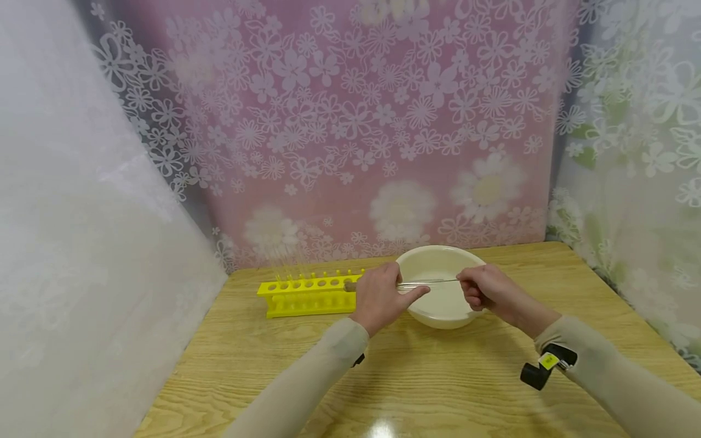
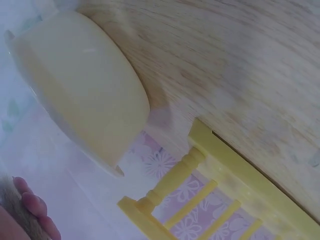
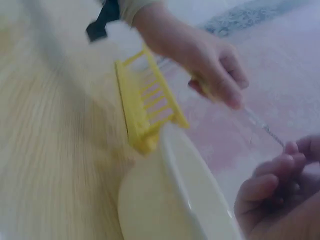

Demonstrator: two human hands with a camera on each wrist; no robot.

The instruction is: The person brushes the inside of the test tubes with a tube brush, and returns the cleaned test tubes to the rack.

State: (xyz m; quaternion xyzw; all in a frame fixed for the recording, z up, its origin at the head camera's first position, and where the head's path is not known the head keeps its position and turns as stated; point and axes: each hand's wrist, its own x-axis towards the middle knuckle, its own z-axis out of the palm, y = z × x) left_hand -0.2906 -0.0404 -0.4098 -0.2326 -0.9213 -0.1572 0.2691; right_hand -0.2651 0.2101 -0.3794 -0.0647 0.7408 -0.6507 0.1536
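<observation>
My left hand point(image 1: 378, 295) grips a clear glass test tube point(image 1: 412, 286), lying nearly level over the left side of a cream basin point(image 1: 438, 322). Inside the tube is a test tube brush, its brownish bristles point(image 1: 349, 286) showing left of the hand. From the tube's right end runs the brush's thin twisted wire point(image 3: 274, 136). My right hand point(image 1: 490, 292) pinches that wire over the basin's right side, fingers curled. In the left wrist view, only some fingertips point(image 2: 35, 205) show beside the fuzzy bristles. The left palm hides part of the tube.
A yellow test tube rack point(image 1: 306, 307) stands left of the basin, partly behind my left hand, with thin clear tubes point(image 1: 285, 255) faintly visible upright at its left end. Both stand on a wooden table point(image 1: 427, 377), with flowered curtains point(image 1: 372, 134) behind and at the sides.
</observation>
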